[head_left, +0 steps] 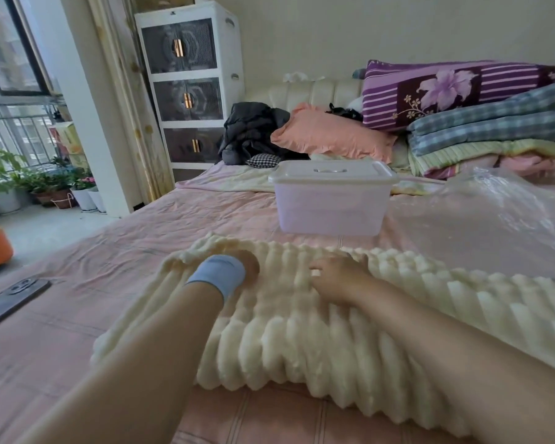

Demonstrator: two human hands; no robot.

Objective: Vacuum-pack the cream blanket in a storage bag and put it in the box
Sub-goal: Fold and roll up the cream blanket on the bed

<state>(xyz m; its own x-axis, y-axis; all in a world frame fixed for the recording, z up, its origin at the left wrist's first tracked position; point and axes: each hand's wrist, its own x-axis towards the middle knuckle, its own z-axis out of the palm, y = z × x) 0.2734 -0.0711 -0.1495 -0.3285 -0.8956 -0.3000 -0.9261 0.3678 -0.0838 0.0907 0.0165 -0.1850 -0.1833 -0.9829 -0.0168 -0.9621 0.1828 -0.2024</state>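
Observation:
The cream ribbed blanket [289,318] lies folded across the pink bed in front of me. My left hand [244,262], with a blue band on the wrist, reaches over its far left edge; the fingers are hidden behind the fold. My right hand [337,272] lies flat on the blanket's top near its far edge, fingers spread. A clear plastic box [332,205] with a white lid on stands just beyond the blanket. The clear storage bag [491,216] lies crumpled at the right of the box.
A phone [12,299] lies on the bed at the left. Folded quilts [487,129], a pink pillow [330,133] and dark clothes [253,133] are piled at the headboard. A white drawer cabinet [189,84] stands beyond the bed.

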